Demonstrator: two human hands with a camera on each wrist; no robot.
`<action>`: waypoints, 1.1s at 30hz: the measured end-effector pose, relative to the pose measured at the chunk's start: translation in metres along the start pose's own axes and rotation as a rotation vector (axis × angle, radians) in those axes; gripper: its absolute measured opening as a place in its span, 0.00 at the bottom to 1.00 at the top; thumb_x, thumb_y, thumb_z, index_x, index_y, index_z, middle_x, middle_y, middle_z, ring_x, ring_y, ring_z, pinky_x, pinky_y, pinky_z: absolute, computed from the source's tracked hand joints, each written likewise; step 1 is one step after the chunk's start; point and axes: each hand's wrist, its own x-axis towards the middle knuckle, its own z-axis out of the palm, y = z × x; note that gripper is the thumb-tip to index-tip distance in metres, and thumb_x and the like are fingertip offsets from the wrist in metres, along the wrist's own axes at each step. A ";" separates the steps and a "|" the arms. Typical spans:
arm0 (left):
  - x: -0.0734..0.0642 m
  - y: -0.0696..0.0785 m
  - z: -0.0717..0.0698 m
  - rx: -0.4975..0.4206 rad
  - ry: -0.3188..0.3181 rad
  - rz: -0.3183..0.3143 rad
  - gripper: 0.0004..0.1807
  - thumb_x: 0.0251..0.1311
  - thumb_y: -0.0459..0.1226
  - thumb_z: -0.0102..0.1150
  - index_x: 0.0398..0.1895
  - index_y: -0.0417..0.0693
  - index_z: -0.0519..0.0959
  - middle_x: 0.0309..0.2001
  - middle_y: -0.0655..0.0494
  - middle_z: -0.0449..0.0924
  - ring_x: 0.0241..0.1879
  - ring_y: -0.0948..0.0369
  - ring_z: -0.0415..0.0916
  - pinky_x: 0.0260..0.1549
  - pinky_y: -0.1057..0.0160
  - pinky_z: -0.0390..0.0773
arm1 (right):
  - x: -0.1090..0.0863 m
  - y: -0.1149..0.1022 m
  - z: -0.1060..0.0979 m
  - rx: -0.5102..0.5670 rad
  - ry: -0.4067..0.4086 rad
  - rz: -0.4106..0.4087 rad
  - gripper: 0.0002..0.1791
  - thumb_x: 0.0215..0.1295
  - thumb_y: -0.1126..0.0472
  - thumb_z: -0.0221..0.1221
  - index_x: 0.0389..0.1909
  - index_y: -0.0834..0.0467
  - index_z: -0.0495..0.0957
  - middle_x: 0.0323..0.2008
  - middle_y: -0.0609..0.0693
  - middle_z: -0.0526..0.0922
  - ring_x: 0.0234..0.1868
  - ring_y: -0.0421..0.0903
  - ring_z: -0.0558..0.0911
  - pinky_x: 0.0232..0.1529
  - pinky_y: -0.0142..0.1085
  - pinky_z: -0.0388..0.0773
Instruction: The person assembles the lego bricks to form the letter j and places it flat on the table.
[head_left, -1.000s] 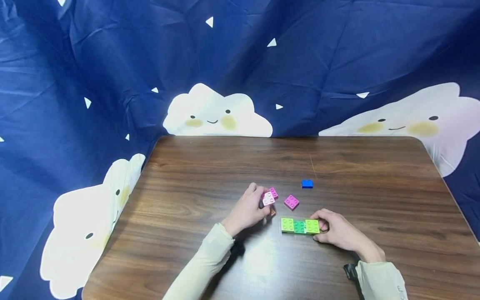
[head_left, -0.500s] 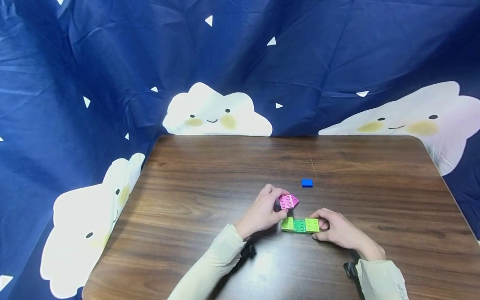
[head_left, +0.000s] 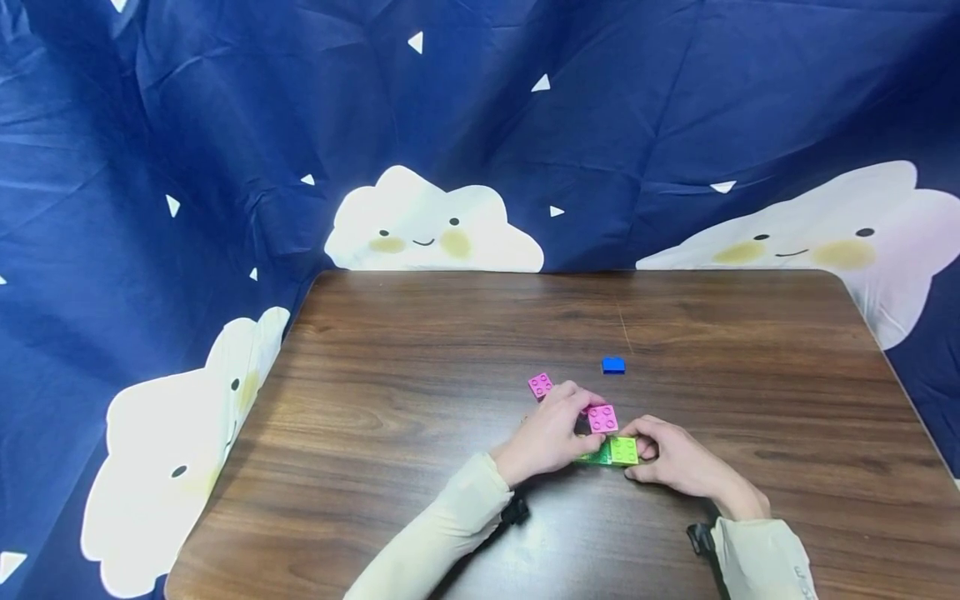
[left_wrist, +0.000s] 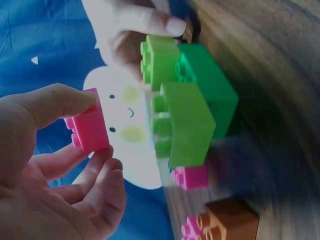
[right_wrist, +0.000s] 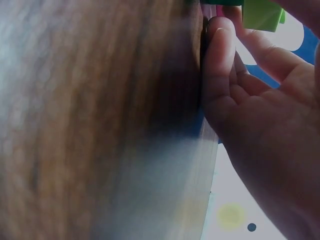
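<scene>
In the head view my left hand [head_left: 551, 435] pinches a pink toy brick [head_left: 602, 419] between thumb and fingers, its studs facing up. It hovers over a joined row of green bricks, covering the left part of the row. My right hand [head_left: 678, 460] grips the row's right end, a lime green brick [head_left: 624, 450]. The left wrist view shows the held pink brick [left_wrist: 92, 125] apart from the row. There, two lime bricks, the nearer lime brick [left_wrist: 187, 125] among them, sit on a darker green brick [left_wrist: 215, 85].
A pink brick [head_left: 540, 385] lies beyond my left hand, and a blue brick [head_left: 612, 366] farther back. In the left wrist view a brown brick [left_wrist: 235, 220] stands near another pink brick [left_wrist: 195, 177]. A blue cloth with clouds hangs behind the wooden table [head_left: 420, 333].
My left hand has carried the pink brick rightward, from beside the loose pink bricks to over the green row. My right hand has stayed in place on the row's end.
</scene>
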 end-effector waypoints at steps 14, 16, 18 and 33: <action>0.005 0.008 0.018 0.059 -0.034 0.080 0.22 0.52 0.45 0.65 0.52 0.51 0.78 0.44 0.60 0.73 0.45 0.67 0.66 0.44 0.77 0.68 | 0.000 -0.001 0.000 0.021 0.008 -0.029 0.18 0.45 0.61 0.73 0.35 0.55 0.76 0.30 0.46 0.72 0.31 0.34 0.69 0.30 0.27 0.66; 0.005 0.008 0.019 0.064 -0.041 0.090 0.22 0.52 0.45 0.66 0.51 0.52 0.78 0.44 0.60 0.73 0.44 0.68 0.66 0.44 0.77 0.68 | -0.001 -0.001 0.000 0.019 0.015 -0.039 0.18 0.45 0.60 0.73 0.35 0.55 0.77 0.29 0.46 0.72 0.31 0.34 0.69 0.30 0.27 0.67; 0.005 0.008 0.021 0.072 -0.049 0.101 0.22 0.52 0.45 0.66 0.51 0.52 0.79 0.43 0.60 0.73 0.43 0.68 0.66 0.43 0.77 0.67 | -0.001 0.000 0.000 0.012 0.017 -0.047 0.18 0.45 0.60 0.73 0.36 0.54 0.77 0.30 0.45 0.72 0.31 0.34 0.69 0.30 0.28 0.67; 0.005 0.009 0.033 0.174 -0.047 0.123 0.23 0.51 0.49 0.67 0.52 0.57 0.79 0.43 0.65 0.76 0.45 0.69 0.69 0.42 0.72 0.65 | -0.001 0.003 0.001 0.017 0.016 -0.057 0.17 0.46 0.60 0.73 0.37 0.55 0.78 0.30 0.42 0.72 0.31 0.33 0.71 0.31 0.28 0.69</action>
